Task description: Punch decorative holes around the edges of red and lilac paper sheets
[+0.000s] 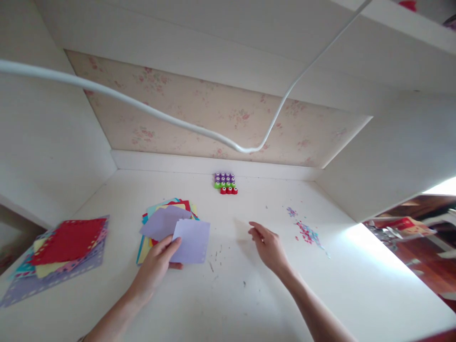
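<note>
My left hand grips a light purple paper sheet by its left edge, thumb on top. Small notches show along the sheet's edges. Just behind lies a loose pile of coloured paper with another purple piece uppermost; red, yellow and blue sheets stick out under it. Apart from the paper, my right hand hovers over the white table with fingers drawn together. Whatever is between those fingertips, if anything, I cannot make out. Against the back are several small craft punches, purple, green and red, standing in rows.
At the left lies a stack of hole-edged paper topped by a red sheet. Tiny purple, red and blue paper bits are scattered at the right. A white cable hangs across the view. Side panels and a papered wall enclose the table.
</note>
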Motion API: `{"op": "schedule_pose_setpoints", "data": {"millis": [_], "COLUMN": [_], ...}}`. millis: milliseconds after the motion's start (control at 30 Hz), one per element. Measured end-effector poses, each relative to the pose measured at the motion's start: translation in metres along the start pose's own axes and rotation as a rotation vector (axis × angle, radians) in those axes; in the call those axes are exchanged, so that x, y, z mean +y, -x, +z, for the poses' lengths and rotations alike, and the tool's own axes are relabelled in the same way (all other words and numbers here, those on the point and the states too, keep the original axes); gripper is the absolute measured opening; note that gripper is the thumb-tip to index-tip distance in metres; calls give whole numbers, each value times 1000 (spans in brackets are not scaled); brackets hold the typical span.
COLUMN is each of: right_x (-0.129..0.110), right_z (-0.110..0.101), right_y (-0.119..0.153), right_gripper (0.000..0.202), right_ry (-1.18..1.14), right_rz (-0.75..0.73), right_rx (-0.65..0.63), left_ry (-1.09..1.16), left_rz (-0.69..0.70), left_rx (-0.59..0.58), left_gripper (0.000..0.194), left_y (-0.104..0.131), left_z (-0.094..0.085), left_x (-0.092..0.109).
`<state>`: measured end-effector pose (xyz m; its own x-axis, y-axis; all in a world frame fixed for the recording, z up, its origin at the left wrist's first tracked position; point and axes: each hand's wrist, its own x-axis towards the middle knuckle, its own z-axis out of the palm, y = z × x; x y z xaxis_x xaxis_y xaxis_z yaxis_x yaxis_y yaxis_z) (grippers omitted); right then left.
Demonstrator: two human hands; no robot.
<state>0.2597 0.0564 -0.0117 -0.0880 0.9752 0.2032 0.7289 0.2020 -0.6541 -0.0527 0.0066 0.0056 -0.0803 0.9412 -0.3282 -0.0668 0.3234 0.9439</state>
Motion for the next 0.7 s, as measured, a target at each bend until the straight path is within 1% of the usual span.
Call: {"op": "schedule_pose_setpoints", "data": {"millis": [100, 133, 200, 300, 367, 433, 500, 533, 600, 700], "right_x": [-22, -26, -28, -21, -14, -7, -2, 0, 4, 9], "right_z": [18, 22, 27, 31, 33, 34, 35, 35, 33, 27], "right_y": [3, 0, -14, -51, -82, -110, -131, -137, -140, -127], "right_gripper": [32, 33, 33, 33, 43, 51, 55, 55, 51, 39], "right_ry": [-130, -142, -142, -63, 61, 192, 266, 282, 285, 291], "right_rz": [27, 31, 21, -51, -90, -110, -134, -146, -166, -180], "right_rx": [-119, -138, -125, -50, -32, -37, -73, -89, -104, -94], "left_ry": [-55, -83, -144, -217, -259, -310, -362, -380, -394, -395], "left_rz": [33, 62, 126, 178, 195, 211, 209, 209, 229, 306], "left_rx": [4, 6, -1, -21, -17, -16, -42, -64, -107, -159], "left_gripper": [44, 45, 52, 67, 72, 70, 61, 55, 47, 42], "left_y": [-1, -2, -2, 1, 4, 8, 10, 11, 11, 8], "left_z": [1, 1, 2, 4, 5, 6, 9, 11, 19, 36], "left_x": [-3, -5, -8, -10, -10, -9, -9, -9, -11, -12]}}
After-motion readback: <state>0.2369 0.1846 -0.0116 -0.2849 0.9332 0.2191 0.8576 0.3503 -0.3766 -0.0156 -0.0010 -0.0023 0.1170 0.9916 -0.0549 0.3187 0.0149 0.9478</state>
